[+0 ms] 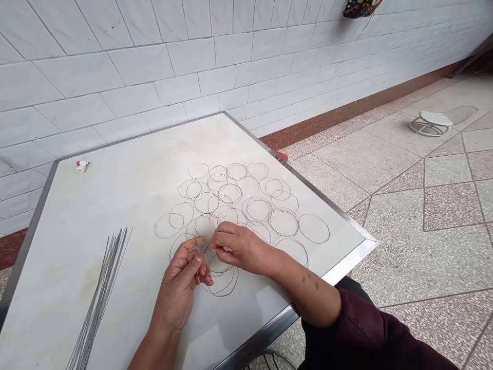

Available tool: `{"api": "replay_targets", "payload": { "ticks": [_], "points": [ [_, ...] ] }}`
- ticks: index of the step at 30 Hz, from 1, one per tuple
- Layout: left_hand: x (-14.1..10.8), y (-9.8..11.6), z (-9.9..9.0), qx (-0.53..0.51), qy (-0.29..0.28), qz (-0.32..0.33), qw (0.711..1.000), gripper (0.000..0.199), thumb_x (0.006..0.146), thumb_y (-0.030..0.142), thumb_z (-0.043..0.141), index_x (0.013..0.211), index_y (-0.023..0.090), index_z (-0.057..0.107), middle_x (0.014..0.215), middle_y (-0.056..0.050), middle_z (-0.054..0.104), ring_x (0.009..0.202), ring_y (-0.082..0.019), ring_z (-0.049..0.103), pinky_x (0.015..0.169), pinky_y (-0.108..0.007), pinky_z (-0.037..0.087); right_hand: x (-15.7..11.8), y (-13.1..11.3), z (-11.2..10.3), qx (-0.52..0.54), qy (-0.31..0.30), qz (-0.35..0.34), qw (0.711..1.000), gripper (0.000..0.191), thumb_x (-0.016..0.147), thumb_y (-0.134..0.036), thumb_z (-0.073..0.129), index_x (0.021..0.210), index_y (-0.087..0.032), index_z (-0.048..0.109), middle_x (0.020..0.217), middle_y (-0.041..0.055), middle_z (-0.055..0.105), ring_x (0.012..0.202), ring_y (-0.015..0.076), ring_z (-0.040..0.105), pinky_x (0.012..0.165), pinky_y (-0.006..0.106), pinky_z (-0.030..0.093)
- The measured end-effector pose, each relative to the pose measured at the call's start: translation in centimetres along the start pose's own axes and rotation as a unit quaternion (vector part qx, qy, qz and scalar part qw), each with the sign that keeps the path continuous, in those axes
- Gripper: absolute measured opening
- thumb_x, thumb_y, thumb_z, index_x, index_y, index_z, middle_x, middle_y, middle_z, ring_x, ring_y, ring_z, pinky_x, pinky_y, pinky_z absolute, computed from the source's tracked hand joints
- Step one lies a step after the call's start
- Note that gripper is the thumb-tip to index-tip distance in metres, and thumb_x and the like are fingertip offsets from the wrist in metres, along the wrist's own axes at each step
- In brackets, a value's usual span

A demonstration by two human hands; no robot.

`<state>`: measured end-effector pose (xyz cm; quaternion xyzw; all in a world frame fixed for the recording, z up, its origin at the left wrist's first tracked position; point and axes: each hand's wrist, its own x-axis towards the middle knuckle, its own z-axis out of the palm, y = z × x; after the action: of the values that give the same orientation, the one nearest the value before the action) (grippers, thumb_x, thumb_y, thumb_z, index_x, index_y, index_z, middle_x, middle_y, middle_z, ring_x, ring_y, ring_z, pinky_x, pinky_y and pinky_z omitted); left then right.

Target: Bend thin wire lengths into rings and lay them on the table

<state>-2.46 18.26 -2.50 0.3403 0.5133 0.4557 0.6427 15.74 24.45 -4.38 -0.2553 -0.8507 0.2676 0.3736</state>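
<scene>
Close together over the front of the table, both my hands pinch one thin wire ring [235, 281], whose loop hangs below them. My left hand [185, 270] grips it between thumb and fingers, with the index finger stretched toward the other hand. On the opposite side, my right hand [241, 246] has its fingertips pressed together at the wire's ends; the exact joint is hidden by the fingers. Many similar wire rings [314, 228] lie flat and overlapping on the table just beyond my hands. To the left rests a bundle of straight grey wires [102, 293].
The white table [127, 190] has a metal edge and stands against a tiled wall [150, 67]. A small white and red item [82, 166] sits near its far left corner. A low white stool [431, 121] stands on the floor at right. A patterned bag [360, 7] hangs above.
</scene>
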Motion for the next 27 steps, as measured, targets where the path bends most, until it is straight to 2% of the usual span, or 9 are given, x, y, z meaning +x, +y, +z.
{"api": "replay_targets", "payload": {
  "ticks": [7,11,13,16,18,27],
  "points": [
    [-0.09,0.01,-0.15,-0.008,0.009,-0.005,1.000,0.041,0.087,0.035,0.064,0.126,0.024,0.056,0.066,0.004,0.052,0.061,-0.014,0.053,0.055,-0.026,0.041,0.09,0.16,0.06,0.009,-0.004,-0.009,1.000,0.010,0.093,-0.013,0.049,0.090,-0.019,0.056,0.084,0.0021,0.055,0.081,0.0138,0.051,0.067,0.024,0.046],
    [-0.10,0.09,-0.01,0.014,0.024,-0.004,1.000,0.040,0.087,0.036,0.064,0.124,0.024,0.056,0.066,0.004,0.053,0.062,-0.015,0.056,0.054,-0.026,0.040,0.00,0.32,0.07,0.030,-0.017,0.005,0.999,0.009,0.092,-0.012,0.052,0.090,-0.019,0.057,0.083,0.0013,0.055,0.078,0.0129,0.051,0.064,0.023,0.045],
    [-0.10,0.10,0.05,0.033,0.030,0.003,0.999,0.040,0.087,0.037,0.064,0.124,0.024,0.057,0.073,0.002,0.058,0.065,-0.015,0.058,0.054,-0.027,0.041,-0.08,0.29,0.06,0.042,-0.024,0.013,0.999,0.009,0.091,-0.012,0.053,0.091,-0.019,0.057,0.084,0.0011,0.055,0.077,0.0124,0.051,0.063,0.022,0.044],
    [-0.03,0.04,0.08,0.057,0.043,0.017,0.997,0.042,0.085,0.038,0.066,0.124,0.025,0.057,0.097,-0.002,0.064,0.069,-0.015,0.061,0.056,-0.027,0.043,-0.17,0.21,0.08,0.048,-0.027,0.022,0.998,0.008,0.091,-0.013,0.054,0.094,-0.019,0.058,0.086,0.0014,0.056,0.076,0.0122,0.052,0.062,0.022,0.044],
    [0.07,-0.02,0.08,0.068,0.053,0.026,0.996,0.044,0.084,0.037,0.067,0.125,0.025,0.057,0.105,-0.005,0.065,0.071,-0.015,0.062,0.056,-0.027,0.044,-0.21,0.21,0.13,0.046,-0.028,0.023,0.998,0.008,0.091,-0.013,0.055,0.095,-0.019,0.059,0.086,0.0016,0.057,0.076,0.0122,0.052,0.062,0.022,0.044],
    [0.24,-0.12,0.16,0.083,0.088,0.041,0.992,0.051,0.076,0.036,0.076,0.122,0.020,0.060,0.084,-0.003,0.068,0.070,-0.018,0.062,0.054,-0.027,0.044,-0.12,0.15,0.43,0.026,-0.029,0.020,0.999,0.009,0.089,-0.011,0.055,0.091,-0.019,0.059,0.086,0.0014,0.058,0.075,0.0117,0.054,0.061,0.021,0.046]
  ]
}}
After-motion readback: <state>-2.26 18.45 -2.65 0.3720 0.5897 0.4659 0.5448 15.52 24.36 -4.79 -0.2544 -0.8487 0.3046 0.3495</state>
